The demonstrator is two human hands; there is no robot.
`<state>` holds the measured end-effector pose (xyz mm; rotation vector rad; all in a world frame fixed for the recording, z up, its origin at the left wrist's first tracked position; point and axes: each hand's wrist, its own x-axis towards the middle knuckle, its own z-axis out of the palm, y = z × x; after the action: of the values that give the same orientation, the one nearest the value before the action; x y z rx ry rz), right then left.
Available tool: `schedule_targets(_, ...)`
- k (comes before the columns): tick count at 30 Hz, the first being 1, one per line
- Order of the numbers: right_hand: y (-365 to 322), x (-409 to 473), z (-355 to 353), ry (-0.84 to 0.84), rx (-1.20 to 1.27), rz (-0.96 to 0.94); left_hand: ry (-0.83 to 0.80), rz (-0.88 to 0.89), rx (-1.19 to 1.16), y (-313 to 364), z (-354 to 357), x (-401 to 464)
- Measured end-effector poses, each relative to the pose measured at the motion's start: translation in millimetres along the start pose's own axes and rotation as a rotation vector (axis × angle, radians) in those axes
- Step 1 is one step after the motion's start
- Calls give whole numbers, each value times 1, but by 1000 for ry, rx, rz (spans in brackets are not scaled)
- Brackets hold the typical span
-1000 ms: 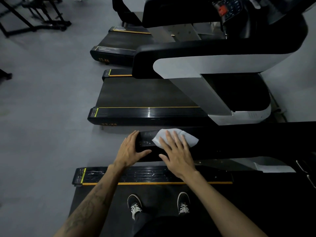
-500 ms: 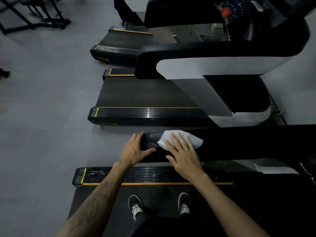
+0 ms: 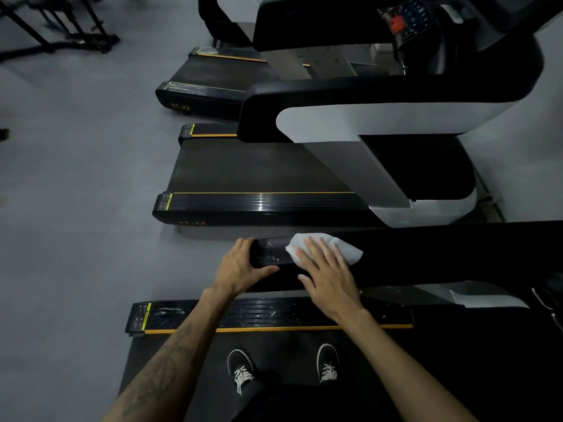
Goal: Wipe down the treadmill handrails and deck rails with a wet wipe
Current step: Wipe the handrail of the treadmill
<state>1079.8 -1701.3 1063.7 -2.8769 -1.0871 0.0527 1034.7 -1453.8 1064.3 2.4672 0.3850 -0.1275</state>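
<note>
A black handrail [image 3: 426,248] of the treadmill I stand on runs across the middle of the view. My left hand [image 3: 240,266] grips its rounded near end, thumb along the side. My right hand [image 3: 327,275] lies flat with straight fingers on a white wet wipe [image 3: 344,248], pressing it onto the top of the rail. Wet streaks shine on the rail between my hands. Below it lies the black deck rail [image 3: 274,313] with an orange stripe, also streaked with moisture.
My two black shoes [image 3: 327,362] stand on the belt. A second treadmill [image 3: 262,205] stands parallel beyond the handrail, and a third one [image 3: 207,86] behind it. Grey floor [image 3: 76,208] spreads to the left, with a dark equipment frame [image 3: 61,32] at the top left.
My right hand has slid the wipe to the right along the handrail. My left hand keeps its grip on the rail's end.
</note>
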Motion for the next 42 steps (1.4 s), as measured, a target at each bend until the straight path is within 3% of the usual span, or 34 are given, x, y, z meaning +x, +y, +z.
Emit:
schedule_targets(6, -15, 41, -14, -66, 74, 256, 5, 5, 13, 1, -2, 1)
schedule_targets(9, -30, 49, -15, -137, 59, 128, 21, 22, 19, 1, -1, 0)
schedule_targets(13, 3, 24, -14, -85, -7, -65, 21, 21, 8, 0, 0, -1)
schedule_targets(16, 22, 18, -20, -79, -23, 58, 19, 21, 3, 0, 0, -1)
schedule_targets(20, -10, 48, -22, -154, 38, 224, 17, 17, 7, 2, -1, -1)
schedule_targets(26, -5, 42, -20, -156, 28, -70, 20, 12, 25, 3, -2, -1)
schedule_targets(30, 25, 35, -25, -114, -4, 67, 9, 2, 9, 2, -2, -2)
schedule_targets(34, -6, 70, -27, -206, 31, 231, 14, -3, 10, 5, -3, -3)
schedule_targets(38, -22, 95, -34, -309, 107, 150, 21, -6, 17, 7, -4, -3)
schedule_targets(42, -2, 77, -32, -239, 264, 14, 17, -1, 1, 5, -4, -3)
